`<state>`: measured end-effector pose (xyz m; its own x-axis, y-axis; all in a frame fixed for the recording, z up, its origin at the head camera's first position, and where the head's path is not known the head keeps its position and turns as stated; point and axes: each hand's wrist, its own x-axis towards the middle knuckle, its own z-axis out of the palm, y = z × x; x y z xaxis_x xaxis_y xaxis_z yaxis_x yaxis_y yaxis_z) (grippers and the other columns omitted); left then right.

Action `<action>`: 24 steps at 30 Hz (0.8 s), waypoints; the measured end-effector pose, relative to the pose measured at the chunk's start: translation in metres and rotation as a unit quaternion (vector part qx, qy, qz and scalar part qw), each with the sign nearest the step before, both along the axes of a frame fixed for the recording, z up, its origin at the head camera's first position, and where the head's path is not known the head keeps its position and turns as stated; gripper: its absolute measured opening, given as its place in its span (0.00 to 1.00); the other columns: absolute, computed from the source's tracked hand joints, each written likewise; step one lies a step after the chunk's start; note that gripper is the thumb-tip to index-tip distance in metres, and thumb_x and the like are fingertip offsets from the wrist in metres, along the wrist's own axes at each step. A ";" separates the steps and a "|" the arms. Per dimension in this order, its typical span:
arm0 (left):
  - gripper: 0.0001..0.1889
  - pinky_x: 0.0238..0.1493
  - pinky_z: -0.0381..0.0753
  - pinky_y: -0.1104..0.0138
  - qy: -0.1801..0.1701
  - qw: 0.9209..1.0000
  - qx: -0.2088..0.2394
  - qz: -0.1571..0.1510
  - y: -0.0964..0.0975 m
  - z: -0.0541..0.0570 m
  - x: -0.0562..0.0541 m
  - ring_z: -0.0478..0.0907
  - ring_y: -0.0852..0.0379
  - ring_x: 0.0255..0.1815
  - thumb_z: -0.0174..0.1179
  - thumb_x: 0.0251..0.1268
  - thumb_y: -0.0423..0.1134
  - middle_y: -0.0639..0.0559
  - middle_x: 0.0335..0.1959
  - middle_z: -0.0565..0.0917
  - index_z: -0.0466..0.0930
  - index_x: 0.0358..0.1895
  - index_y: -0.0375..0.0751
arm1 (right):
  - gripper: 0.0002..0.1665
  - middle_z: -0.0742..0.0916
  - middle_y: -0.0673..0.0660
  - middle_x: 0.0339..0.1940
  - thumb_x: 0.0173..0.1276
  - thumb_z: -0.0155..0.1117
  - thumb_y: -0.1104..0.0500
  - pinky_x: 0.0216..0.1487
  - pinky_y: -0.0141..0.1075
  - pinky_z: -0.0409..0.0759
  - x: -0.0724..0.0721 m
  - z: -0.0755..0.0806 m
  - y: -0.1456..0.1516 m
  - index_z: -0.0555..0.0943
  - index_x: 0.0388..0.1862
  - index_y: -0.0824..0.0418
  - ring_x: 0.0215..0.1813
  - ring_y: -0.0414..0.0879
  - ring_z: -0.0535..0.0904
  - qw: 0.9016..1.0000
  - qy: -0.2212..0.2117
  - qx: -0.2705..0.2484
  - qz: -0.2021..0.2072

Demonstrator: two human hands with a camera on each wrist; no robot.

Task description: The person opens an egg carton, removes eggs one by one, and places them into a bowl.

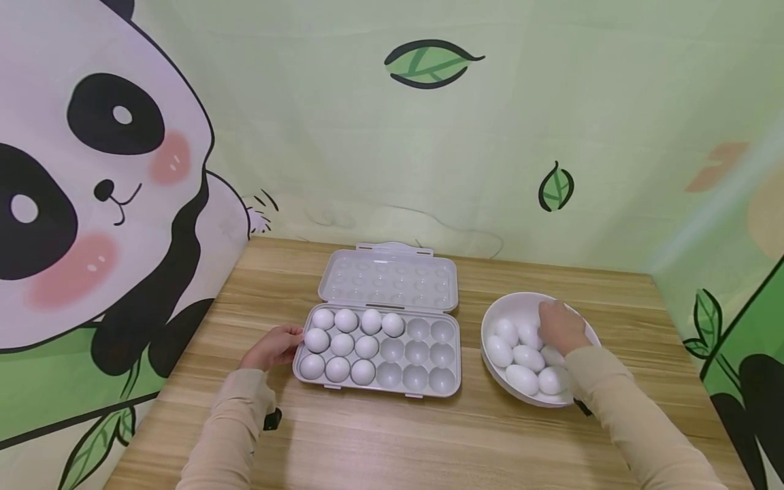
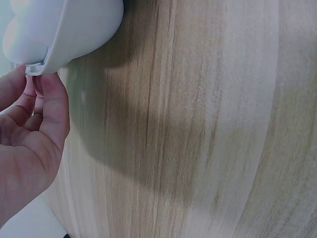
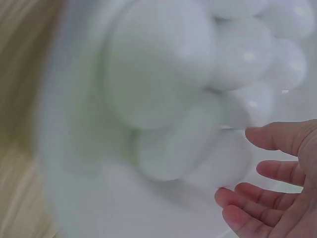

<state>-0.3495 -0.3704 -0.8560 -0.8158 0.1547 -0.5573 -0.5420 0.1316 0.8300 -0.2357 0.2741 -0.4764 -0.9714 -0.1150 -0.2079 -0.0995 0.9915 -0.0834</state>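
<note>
A grey plastic egg tray (image 1: 392,390) lies on the table with its lid (image 1: 388,279) folded back behind it. White eggs (image 1: 343,345) fill the left side of its three rows, and the cups at the right are bare. At the tray's left end, my left hand (image 1: 278,346) pinches the edge between thumb and fingers, as the left wrist view shows on the tray rim (image 2: 55,39). My right hand (image 1: 559,327) reaches into a white bowl (image 1: 495,307) of eggs. Its spread thumb and fingers (image 3: 247,210) are right at an egg (image 3: 223,161) near the bowl wall.
The wood-grain table (image 1: 367,442) carries the tray at the middle and the bowl to its right. Behind stands a pale green cloth backdrop (image 1: 343,150) printed with leaves and a panda (image 1: 141,224). Several more eggs (image 1: 522,379) lie in the bowl.
</note>
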 end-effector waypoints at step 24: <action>0.15 0.33 0.78 0.61 0.055 0.997 0.030 -0.042 0.050 0.138 0.063 0.75 0.56 0.33 0.56 0.58 0.43 0.49 0.34 0.76 0.70 0.45 0.39 | 0.27 0.81 0.62 0.43 0.51 0.64 0.51 0.42 0.40 0.74 -0.042 -0.014 -0.157 0.73 0.48 0.62 0.43 0.51 0.77 0.960 -0.004 -0.242 0.144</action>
<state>-0.2864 -0.3208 -0.7178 -0.8540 0.2556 -0.4532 -0.4368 0.1212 0.8914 -0.2779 0.1167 -0.4907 -0.8832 -0.4636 -0.0708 -0.3610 0.7684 -0.5285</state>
